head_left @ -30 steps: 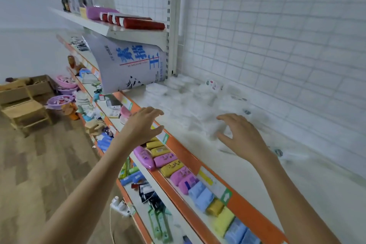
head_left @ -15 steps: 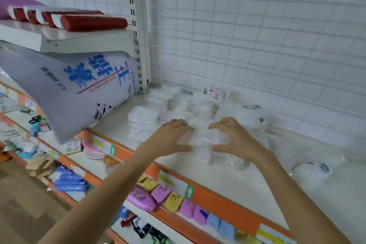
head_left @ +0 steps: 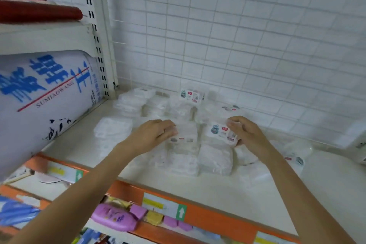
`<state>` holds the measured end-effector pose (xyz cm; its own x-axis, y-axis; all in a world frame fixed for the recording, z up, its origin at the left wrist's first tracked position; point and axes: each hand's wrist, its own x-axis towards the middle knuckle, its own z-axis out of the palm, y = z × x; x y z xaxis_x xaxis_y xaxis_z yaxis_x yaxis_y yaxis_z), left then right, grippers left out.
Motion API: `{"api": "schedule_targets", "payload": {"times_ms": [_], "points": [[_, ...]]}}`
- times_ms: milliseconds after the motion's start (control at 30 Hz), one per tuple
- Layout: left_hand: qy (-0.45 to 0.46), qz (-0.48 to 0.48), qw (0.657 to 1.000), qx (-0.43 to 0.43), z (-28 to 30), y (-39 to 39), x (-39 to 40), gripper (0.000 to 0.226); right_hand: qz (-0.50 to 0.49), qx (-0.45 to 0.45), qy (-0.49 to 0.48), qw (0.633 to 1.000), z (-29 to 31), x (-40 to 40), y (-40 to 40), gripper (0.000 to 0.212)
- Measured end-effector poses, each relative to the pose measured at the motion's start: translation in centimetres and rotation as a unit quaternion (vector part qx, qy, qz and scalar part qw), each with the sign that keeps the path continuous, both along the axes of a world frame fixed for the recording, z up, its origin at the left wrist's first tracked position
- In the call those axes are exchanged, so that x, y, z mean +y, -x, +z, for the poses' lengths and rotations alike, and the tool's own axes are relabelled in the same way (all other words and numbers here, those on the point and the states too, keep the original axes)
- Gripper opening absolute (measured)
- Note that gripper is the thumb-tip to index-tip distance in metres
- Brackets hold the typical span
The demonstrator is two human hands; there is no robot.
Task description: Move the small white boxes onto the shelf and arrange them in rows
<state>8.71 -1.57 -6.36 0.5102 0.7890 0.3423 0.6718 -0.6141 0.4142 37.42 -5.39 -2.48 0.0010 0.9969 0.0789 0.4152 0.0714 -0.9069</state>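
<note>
Several small white boxes stand in stacks on the white shelf (head_left: 198, 186). My left hand (head_left: 156, 132) rests with curled fingers on the left side of a front stack (head_left: 183, 156). My right hand (head_left: 245, 134) grips a labelled white box (head_left: 220, 133) on top of the neighbouring stack (head_left: 215, 160). More stacks (head_left: 130, 103) line the back, one topped by a labelled box (head_left: 191, 96). A lone low stack (head_left: 112, 130) sits at the left. Loose packs (head_left: 295, 154) lie at the right.
A large white sack with blue lettering (head_left: 43, 101) leans at the left under an upper shelf (head_left: 45, 37) that carries red tubes (head_left: 39, 13). A wire grid (head_left: 237, 35) backs the shelf. Soap bars and a purple bottle (head_left: 114, 219) fill the shelf below the orange rail (head_left: 208, 222).
The view has moved closer and turned towards the shelf. Both hands have come onto the front stacks, and my right hand now holds a labelled box there.
</note>
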Motion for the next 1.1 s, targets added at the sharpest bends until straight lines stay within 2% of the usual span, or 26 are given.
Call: {"api": "schedule_targets", "payload": {"times_ms": [100,133,267,367,433,533,633,733,833,967,1100], "points": [[0.055,0.03,0.996,-0.063,0.6,-0.8,0.8,0.028,-0.019,0.036,-0.005,0.999,0.1,-0.3,-0.3,0.008],[0.063,0.045,0.994,-0.078,0.8,-1.1,1.1,0.024,-0.02,0.044,-0.009,0.999,0.1,-0.3,-0.5,0.007],[0.101,0.092,0.978,-0.16,2.1,-2.4,2.2,0.033,-0.022,0.054,-0.009,0.998,-0.3,-0.1,-0.9,0.007],[0.13,0.118,0.973,-0.148,2.8,-3.3,3.0,0.039,-0.028,0.064,0.019,0.997,-0.5,-0.2,-1.1,0.008],[0.157,0.139,0.968,-0.141,2.9,-3.9,3.2,0.046,-0.019,0.072,0.046,0.996,-0.4,-0.4,-1.3,0.022],[0.234,0.158,0.948,-0.145,3.0,-4.0,3.3,0.056,0.024,0.052,0.07,0.996,-0.6,-0.8,-2.0,0.061],[0.298,0.099,0.94,-0.134,3.4,-3.4,3.0,0.044,0.047,0.01,0.076,0.996,-0.9,-0.8,-2.2,0.073],[0.283,0.038,0.955,-0.083,3.1,-2.8,3.1,0.07,0.032,-0.012,0.067,0.997,-1.1,-0.5,-2.0,0.07],[0.253,0.023,0.965,-0.058,2.6,-2.6,3.4,0.068,0.014,-0.055,0.057,0.997,-1.2,-0.7,-1.6,0.07],[0.201,0.035,0.977,-0.058,1.7,-2.2,4.0,0.067,-0.004,-0.163,0.006,0.987,-1.2,-1.2,-0.8,0.071],[0.127,0.017,0.99,-0.065,1.0,-1.6,4.1,0.068,-0.026,-0.311,-0.056,0.948,-0.6,-2.1,0.3,0.069]]}}
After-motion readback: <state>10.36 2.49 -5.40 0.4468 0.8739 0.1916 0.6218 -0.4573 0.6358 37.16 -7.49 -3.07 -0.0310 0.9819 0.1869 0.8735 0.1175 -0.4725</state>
